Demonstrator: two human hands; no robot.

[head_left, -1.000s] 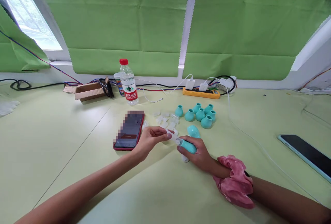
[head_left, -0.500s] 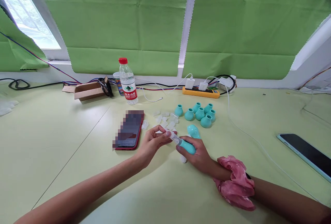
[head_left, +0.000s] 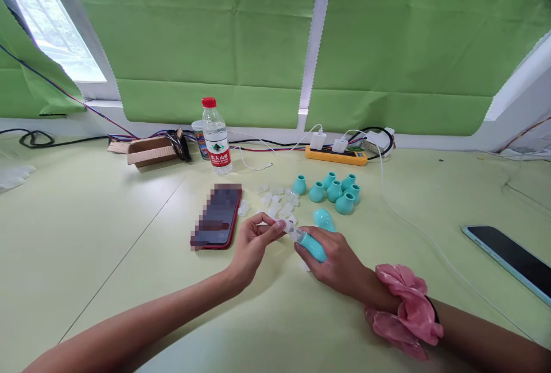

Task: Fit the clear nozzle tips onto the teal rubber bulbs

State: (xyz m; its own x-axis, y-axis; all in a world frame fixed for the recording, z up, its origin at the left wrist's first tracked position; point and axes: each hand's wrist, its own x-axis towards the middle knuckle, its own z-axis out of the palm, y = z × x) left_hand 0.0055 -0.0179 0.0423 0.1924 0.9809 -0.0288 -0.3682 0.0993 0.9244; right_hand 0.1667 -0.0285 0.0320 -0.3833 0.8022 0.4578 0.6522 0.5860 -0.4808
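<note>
Two bare hands at work: left hand, right hand. Seven teal rubber bulbs: five standing in a cluster, one lying just behind the right hand, one held. A scatter of clear plastic caps (too small and crowded for an exact count). Two phones: red-cased, pale blue. One water bottle, one power strip, one cardboard box, one pink scrunchie.

Matt teal rubbery bulb, clear plastic caps, pink satiny cloth scrunchie, smooth table

Bright daylight, soft shadows, warped edges
</note>
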